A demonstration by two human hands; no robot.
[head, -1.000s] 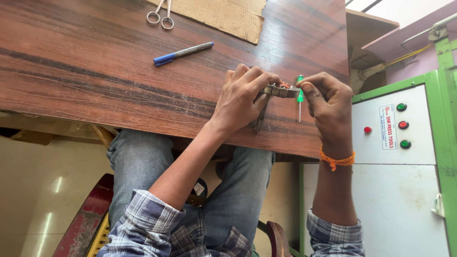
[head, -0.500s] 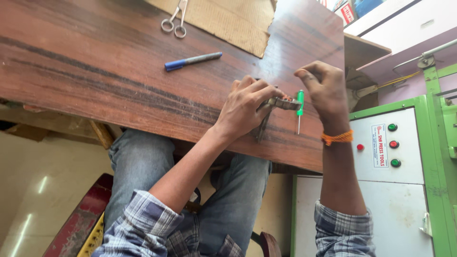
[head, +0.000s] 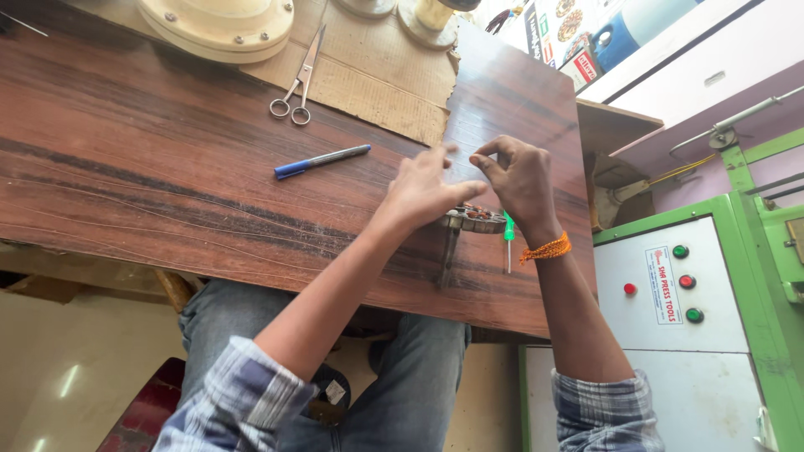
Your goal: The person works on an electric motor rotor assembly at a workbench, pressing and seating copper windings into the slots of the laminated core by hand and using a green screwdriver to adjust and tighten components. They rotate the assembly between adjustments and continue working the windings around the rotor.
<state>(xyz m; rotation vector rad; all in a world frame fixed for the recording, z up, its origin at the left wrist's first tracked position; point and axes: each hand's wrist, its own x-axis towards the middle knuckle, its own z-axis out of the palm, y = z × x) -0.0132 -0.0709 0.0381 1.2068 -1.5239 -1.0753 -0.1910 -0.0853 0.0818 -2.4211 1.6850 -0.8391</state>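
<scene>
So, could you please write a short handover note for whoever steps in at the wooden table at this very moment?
Left hand: fingers spread, raised just above the round metal part; nothing visibly gripped.
Right hand: thumb and forefinger pinched together above the same part; whatever it pinches is too small to see.
The round metal part, with copper-coloured windings, lies on the wooden table near its front edge. A green-handled screwdriver lies beside it, untouched.
Blue pen and scissors lie farther back, unused.
How far the work on the part has got, and what is left, cannot be told.
</scene>
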